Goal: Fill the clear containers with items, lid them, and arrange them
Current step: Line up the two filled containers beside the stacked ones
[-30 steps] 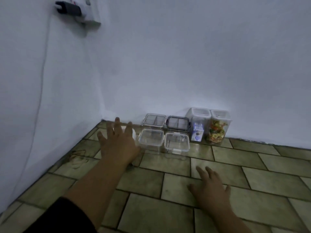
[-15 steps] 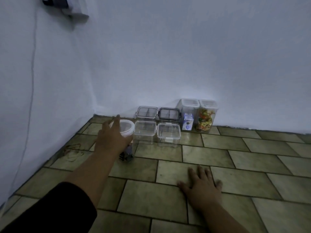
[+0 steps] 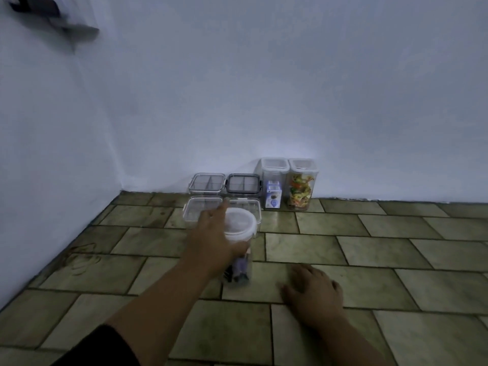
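Observation:
My left hand (image 3: 211, 239) grips a round clear jar (image 3: 239, 247) with a white lid and dark and purple items inside, held just above the tiled floor. My right hand (image 3: 313, 291) lies flat on the floor to the jar's right, fingers spread. Behind the jar, two low clear lidded boxes (image 3: 202, 207) stand side by side. Two divided boxes, one clear-rimmed (image 3: 207, 183) and one dark-rimmed (image 3: 243, 184), stand against the wall. To their right are two tall containers: one with a small blue carton (image 3: 273, 180) and one with colourful pasta (image 3: 301, 184).
The tiled floor (image 3: 369, 249) stretches to the right and towards me. White walls meet in a corner (image 3: 120, 186) at the left. A wall socket with a dark plug (image 3: 52, 11) and cable is high on the left wall.
My left hand took hold of the round jar near the corner and carried it rightwards and towards me, in front of the low boxes. My right hand stayed flat on the floor.

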